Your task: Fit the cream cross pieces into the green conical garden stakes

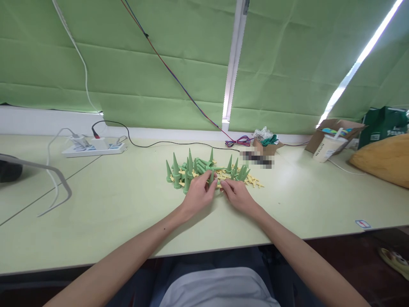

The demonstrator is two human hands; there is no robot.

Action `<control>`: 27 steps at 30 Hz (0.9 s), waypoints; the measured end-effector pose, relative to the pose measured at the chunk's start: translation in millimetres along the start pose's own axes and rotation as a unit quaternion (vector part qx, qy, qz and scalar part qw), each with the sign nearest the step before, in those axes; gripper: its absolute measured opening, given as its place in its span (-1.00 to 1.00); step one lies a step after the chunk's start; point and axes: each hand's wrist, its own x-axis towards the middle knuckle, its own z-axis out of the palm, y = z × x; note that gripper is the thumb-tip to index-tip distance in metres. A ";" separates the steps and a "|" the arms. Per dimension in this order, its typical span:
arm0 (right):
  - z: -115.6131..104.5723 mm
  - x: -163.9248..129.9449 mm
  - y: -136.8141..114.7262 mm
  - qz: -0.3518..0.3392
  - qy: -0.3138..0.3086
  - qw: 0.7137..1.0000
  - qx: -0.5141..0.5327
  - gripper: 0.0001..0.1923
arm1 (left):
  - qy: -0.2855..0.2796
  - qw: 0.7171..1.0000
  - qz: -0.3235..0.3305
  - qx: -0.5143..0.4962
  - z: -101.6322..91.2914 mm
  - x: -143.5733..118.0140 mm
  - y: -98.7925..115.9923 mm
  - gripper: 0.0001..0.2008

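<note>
Both forearms reach over the pale table (105, 213) as I watch: left hand (198, 194) pinching a green cone (211, 176), right hand (238, 195) fingertips curled at the cone pile (191, 168) among yellow pieces (252, 181), its hold unclear.

Both bare forearms reach forward from the lower edge of the view and converge toward the middle — the left arm from the lower left, the right arm from the lower right. The left hand (198, 192) lies knuckles up, its fingers curled and pinched together at the tips. The right hand (237, 194) sits just beside it, palm down, fingers bent and drawn in toward the left hand's fingertips. The two hands nearly meet — wrists low and straight.
</note>
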 end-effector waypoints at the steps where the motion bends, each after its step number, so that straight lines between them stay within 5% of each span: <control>1: -0.6 -0.2 -0.9 0.007 -0.002 1.000 0.011 -0.58 | 0.002 1.000 -0.004 -0.001 -0.3 0.2 0.0 -0.86; 5: -1.6 -1.4 -1.1 0.016 -0.008 0.998 0.059 -0.82 | 0.013 1.000 -0.024 -0.009 -2.1 0.7 1.0 -0.87; 14: -0.2 -1.5 2.8 -0.011 -0.008 0.998 0.067 -0.93 | 0.008 0.999 -0.029 -0.015 -0.9 0.5 1.4 -0.88; 27: -1.6 -1.8 -1.2 -0.018 -0.018 0.999 0.034 -0.85 | 0.001 1.000 -0.013 -0.016 -1.5 0.2 3.3 -0.85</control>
